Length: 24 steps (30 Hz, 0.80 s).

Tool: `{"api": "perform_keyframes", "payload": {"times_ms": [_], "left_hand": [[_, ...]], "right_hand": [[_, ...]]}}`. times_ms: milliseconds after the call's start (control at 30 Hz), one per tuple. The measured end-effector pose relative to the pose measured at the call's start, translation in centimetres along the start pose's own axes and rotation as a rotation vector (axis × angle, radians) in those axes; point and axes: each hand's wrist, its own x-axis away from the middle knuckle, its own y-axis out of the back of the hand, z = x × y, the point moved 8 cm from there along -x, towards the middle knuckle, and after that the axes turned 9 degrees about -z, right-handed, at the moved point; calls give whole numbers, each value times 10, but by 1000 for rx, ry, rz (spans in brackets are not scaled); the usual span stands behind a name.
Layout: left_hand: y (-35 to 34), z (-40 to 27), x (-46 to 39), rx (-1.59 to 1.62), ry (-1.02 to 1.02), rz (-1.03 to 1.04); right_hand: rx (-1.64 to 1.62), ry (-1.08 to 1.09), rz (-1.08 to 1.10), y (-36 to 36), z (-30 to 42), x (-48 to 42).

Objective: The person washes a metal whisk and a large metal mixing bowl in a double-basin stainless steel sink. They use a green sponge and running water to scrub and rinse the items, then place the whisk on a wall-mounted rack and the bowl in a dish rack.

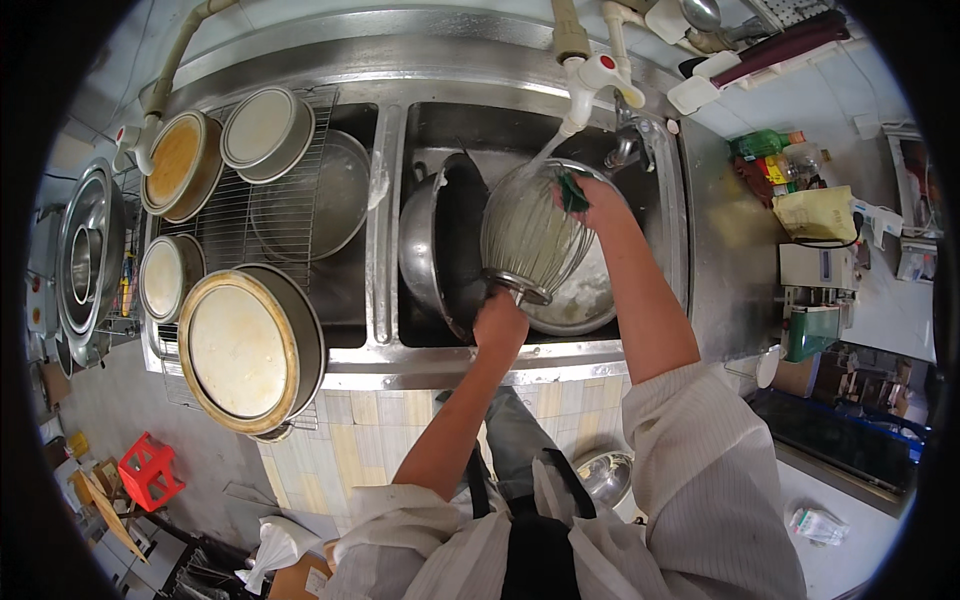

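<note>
A large wire balloon whisk point(536, 225), likely from a mixer, lies over the right basin of the steel sink. My left hand point(501, 324) is closed around its metal hub end. My right hand point(592, 199) holds a dark green scouring pad point(572, 193) against the wires at the whisk's upper right. Water runs from the white plastic tap point(585, 90) onto the far end of the wires. Beneath the whisk is a round metal bowl point(581, 304), wet, with pale liquid in it. A steel pan or bowl point(420, 247) stands tilted against a dark one at the basin's left.
Round cake tins point(240, 345) rest on a wire rack point(255, 217) over the left basin, which holds a large round pan point(345, 195). Steel bowls point(105, 255) stand farther left. A metal counter point(724, 285) borders the sink's right side. A red plastic stool point(150, 471) stands on the floor.
</note>
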Motion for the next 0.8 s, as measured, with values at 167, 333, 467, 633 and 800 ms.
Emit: {"api": "perform_keyframes", "payload": {"times_ms": [167, 333, 467, 633, 800], "left_hand": [[-5, -11, -2, -103, -77, 75], [-47, 31, -18, 483, 141, 393], [-33, 3, -14, 798, 316, 382], [-14, -21, -10, 866, 129, 194], [-13, 14, -23, 648, 183, 162]], "right_hand": [[109, -110, -57, 57, 0, -30], [127, 222, 180, 1, 13, 28], [64, 378, 318, -26, -15, 123], [576, 1016, -170, 19, -9, 204], [587, 1148, -286, -6, 5, 257]]}}
